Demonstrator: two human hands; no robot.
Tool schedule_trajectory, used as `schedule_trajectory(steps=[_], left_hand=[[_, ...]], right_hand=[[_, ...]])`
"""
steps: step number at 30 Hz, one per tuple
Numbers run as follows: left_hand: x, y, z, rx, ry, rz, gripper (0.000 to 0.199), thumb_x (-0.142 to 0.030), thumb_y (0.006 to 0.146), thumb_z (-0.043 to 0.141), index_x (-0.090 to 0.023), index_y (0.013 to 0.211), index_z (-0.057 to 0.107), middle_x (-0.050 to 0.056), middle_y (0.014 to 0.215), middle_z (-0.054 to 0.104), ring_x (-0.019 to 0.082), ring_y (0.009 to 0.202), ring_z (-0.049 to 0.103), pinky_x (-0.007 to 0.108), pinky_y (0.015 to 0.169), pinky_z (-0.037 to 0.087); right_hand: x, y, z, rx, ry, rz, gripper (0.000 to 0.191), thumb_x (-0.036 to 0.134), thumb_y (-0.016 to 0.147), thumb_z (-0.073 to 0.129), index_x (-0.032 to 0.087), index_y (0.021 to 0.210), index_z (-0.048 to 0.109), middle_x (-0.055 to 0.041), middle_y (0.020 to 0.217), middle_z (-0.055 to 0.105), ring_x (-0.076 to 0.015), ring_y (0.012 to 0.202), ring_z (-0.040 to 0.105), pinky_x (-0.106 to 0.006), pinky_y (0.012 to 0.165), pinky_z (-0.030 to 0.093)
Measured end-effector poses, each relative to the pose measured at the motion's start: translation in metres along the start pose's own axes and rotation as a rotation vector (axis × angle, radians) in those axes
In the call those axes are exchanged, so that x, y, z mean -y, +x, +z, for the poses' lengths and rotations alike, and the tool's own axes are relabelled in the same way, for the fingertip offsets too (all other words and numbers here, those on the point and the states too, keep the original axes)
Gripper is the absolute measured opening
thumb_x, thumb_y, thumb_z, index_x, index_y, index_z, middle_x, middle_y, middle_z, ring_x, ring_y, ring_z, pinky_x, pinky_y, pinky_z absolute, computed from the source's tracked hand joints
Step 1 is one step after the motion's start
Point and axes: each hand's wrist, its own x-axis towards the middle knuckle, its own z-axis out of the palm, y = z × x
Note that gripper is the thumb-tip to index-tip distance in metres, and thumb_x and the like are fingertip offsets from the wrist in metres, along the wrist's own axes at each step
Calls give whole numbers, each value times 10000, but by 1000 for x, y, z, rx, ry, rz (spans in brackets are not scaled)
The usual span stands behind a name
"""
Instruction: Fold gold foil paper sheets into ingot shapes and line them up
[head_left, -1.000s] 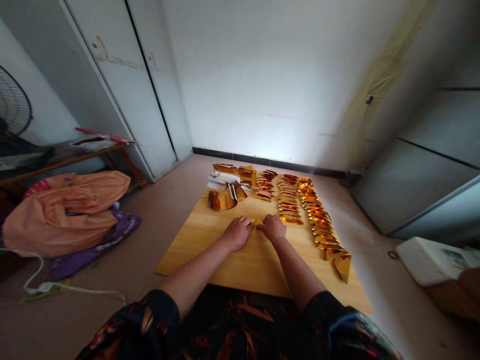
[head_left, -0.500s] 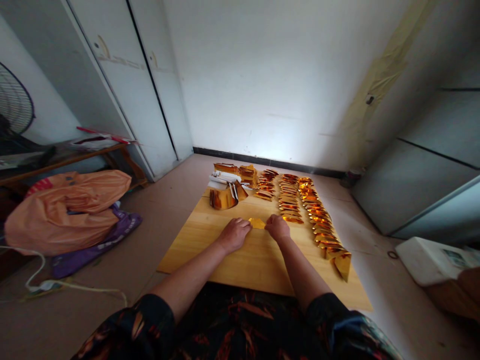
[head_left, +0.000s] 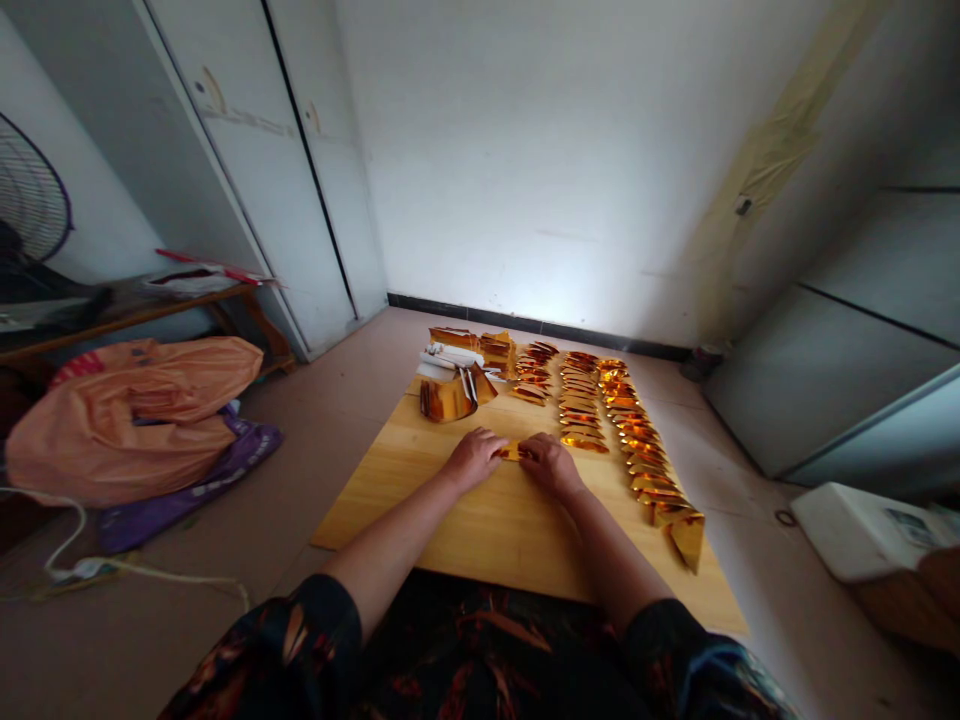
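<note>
A small piece of gold foil paper [head_left: 512, 452] lies between my two hands over the wooden board [head_left: 480, 530], folded into a narrow strip. My left hand [head_left: 474, 458] pinches its left end, and my right hand [head_left: 553, 464] grips the right end with the fingers curled over it. Just beyond the right hand, a row of folded gold papers [head_left: 581, 405] runs away from me. Another, longer row of folded gold papers [head_left: 645, 450] follows the board's right side. Behind my left hand stands a curved stack of gold foil sheets [head_left: 448, 398].
A white roll-like object [head_left: 452, 356] lies by more gold sheets [head_left: 496, 350] at the board's far edge. An orange plastic bag [head_left: 135, 420] rests over a purple bag [head_left: 187, 490] on the left floor. A white box [head_left: 862, 530] stands at right, a fan [head_left: 34, 190] at left.
My right hand has moved left, closer to my left hand. The gold paper between them has gone from a wider, flat-sided shape to a narrower strip.
</note>
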Motion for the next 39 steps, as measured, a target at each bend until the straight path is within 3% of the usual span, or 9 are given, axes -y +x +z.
schedule_trajectory(steps=[4,11,19,25,39], left_hand=[[4,0,5,-49,12,59,197,-135,842,543,-182,975,680,53,844,670,170,825,573,289,778,456],[3,-3,4,-90,87,136,198,-144,881,490,-182,918,681,38,759,657,155,743,573,277,721,448],[1,-4,1,-76,101,126,211,-174,902,466,-188,880,675,37,744,640,155,744,557,280,716,430],[0,-6,3,-71,114,141,231,-167,907,452,-195,896,681,42,763,636,157,769,546,288,724,419],[-3,-6,1,-56,134,128,184,-175,866,499,-188,906,678,54,792,618,177,807,538,316,759,429]], right_hand=[[-3,0,2,-23,-5,-48,180,167,810,568,201,913,711,-65,900,659,-172,860,584,-280,823,446],[-6,0,0,5,114,11,207,158,833,522,207,902,712,-53,897,663,-155,868,597,-261,814,454],[4,-2,-8,32,114,107,211,108,732,597,190,903,689,-42,903,643,-152,850,582,-249,801,446],[8,-5,-9,-9,96,60,220,67,769,528,193,842,693,-44,883,645,-148,859,581,-248,822,439],[13,-8,-7,-42,-48,3,175,161,856,518,188,888,687,-62,892,644,-164,858,552,-262,823,412]])
